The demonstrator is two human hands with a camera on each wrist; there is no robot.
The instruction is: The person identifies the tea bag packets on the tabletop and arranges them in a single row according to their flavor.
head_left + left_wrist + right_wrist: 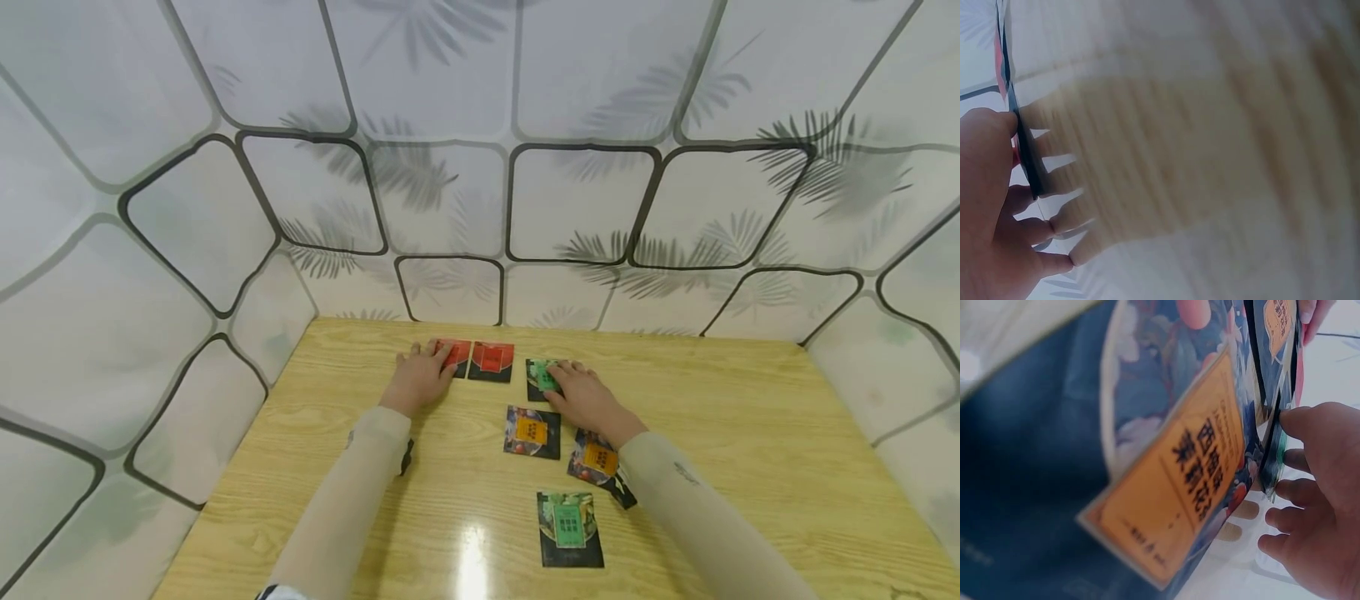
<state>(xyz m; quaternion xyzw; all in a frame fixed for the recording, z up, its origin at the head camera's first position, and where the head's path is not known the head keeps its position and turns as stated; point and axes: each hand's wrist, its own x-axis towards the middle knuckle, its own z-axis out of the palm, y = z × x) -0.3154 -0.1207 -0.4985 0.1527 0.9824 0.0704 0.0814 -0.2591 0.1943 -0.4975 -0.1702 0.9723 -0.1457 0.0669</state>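
At the far left of the packet group, my left hand rests with spread fingers on a red-and-black packet. A second red-and-black packet lies right beside it. My right hand touches a green-labelled packet, partly hiding it; in the right wrist view the thumb meets that packet's edge. Nearer to me lies an orange-labelled packet. Another orange-labelled packet, tilted and partly covered, sits by my right wrist and looms large in the right wrist view. Closest to me is another green-labelled packet.
All the packets lie flat on a light wooden table. A pale wall covering with dark outlines and leaf prints rises behind the table's far edge and along both sides. Light glares off the front of the tabletop.
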